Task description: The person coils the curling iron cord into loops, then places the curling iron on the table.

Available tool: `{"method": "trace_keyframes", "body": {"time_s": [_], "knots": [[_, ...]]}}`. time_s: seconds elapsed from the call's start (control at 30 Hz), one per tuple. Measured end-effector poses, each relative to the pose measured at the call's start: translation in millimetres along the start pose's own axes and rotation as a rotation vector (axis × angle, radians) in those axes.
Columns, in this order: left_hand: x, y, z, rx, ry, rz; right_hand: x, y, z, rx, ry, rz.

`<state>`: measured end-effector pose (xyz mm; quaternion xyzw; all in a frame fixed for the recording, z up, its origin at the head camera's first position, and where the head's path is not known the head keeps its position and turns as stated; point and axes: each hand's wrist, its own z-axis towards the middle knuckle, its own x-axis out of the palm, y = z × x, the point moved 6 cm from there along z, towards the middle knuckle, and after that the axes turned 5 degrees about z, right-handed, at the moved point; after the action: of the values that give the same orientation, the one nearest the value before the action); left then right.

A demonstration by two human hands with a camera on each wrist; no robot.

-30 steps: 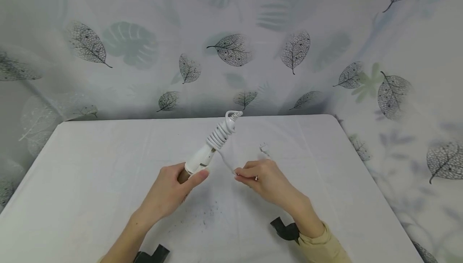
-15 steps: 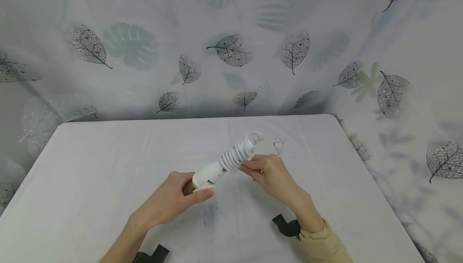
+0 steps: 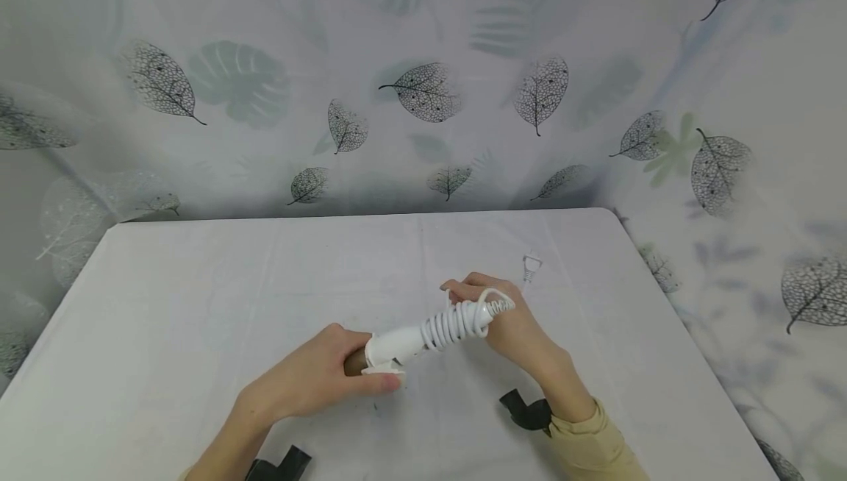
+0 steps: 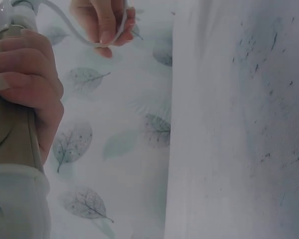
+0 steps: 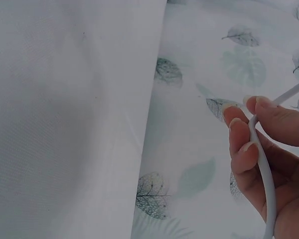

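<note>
My left hand grips the brown barrel of a white curling iron, its fingers curled round it in the left wrist view. The iron's handle points to the right, nearly level, over the table. White power cord is wound round the handle in several loops. My right hand is behind the handle's tip, partly hidden by it in the head view. In the right wrist view, its thumb and fingertips pinch the cord. The two-pin plug hangs just beyond the right hand.
A white cloth covers the table, with small dark marks near the front middle. Leaf-patterned sheeting stands behind and at the sides. A black wrist mount is on the right wrist, another by the left.
The iron's handle has swung from pointing up and away to nearly level, toward the right. My right hand has passed behind it with the cord, and the plug has shifted right.
</note>
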<state>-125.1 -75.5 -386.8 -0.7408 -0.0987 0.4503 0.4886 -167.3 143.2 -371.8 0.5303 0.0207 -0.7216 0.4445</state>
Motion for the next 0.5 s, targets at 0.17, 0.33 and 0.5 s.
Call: {"method": "trace_keyframes", "body": {"time_s": [0.17,0.33,0.5], "knots": [[5.7,-0.8,0.6,0.008,0.060,0.054,-2.7,-0.6,2.4,0.033,0.011,0.102],[9.8,2.0,-0.3,0.009,0.095,0.103,-4.7,-2.1,2.3,0.109,0.026,0.093],[11.2,1.1,-1.7,0.014,0.091,0.103,-8.5,-3.3,1.1,0.123,-0.045,0.052]]}}
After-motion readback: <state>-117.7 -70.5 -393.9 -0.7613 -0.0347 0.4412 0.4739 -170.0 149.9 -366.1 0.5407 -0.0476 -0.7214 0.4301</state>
